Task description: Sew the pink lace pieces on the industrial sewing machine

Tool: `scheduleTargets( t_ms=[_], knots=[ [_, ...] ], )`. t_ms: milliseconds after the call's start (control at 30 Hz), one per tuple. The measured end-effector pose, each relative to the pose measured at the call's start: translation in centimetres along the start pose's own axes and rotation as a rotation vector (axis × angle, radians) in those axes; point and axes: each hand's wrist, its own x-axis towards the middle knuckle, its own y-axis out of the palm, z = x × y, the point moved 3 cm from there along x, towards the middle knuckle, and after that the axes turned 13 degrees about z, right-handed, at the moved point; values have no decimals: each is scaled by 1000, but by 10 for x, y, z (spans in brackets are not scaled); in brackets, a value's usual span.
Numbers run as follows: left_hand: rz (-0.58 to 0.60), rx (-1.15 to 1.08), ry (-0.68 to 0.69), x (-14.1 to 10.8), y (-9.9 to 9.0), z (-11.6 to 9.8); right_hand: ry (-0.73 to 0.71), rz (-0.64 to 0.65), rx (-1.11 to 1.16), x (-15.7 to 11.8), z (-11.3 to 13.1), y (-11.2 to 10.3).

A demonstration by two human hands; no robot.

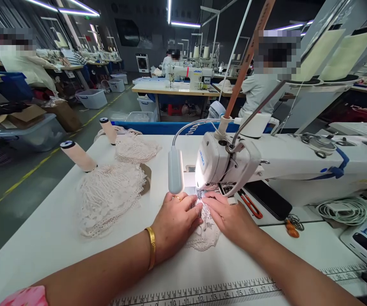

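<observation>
A piece of cream lace [205, 231] lies under the needle area of a white sewing machine [213, 159]. My left hand [177, 219], with a ring and a gold bangle, is closed on the lace's left side, fingertips close to the presser foot. From the right, my right hand [226, 214] grips the same lace beside the foot, its fingers pressed together. The needle and the lace edge beneath it are mostly hidden by the fingers and machine head. A lamp [176, 170] on a bent neck lights the spot.
Lace piles [110, 199] and thread cones [79, 156] sit on the table's left. Orange snips [250, 204], a black phone [268, 199] and a coiled cable [344, 211] lie right. A printed ruler [215, 293] runs along the front. Co-workers sit at machines beyond.
</observation>
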Motion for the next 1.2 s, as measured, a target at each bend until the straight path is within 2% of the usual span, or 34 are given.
scheduleTargets(
  t_ms=[400, 700, 900, 1067, 1133, 1200],
  knots=[
    [-14, 10, -9, -1, 1, -1, -6, -14, -50, 2, 0, 0],
    [7, 20, -34, 4, 2, -1, 30, 22, -75, 5, 0, 0],
    [65, -116, 8, -6, -14, -1, -36, 136, -61, 0, 2, -18],
    [176, -218, 119, -18, -20, -3, -142, 419, 141, -7, 13, -37],
    [124, -221, 137, -16, -16, -3, -152, 471, 150, -8, 14, -37],
    [47, -224, 150, -12, -10, -3, -165, 444, 118, -7, 13, -33]
  ],
)
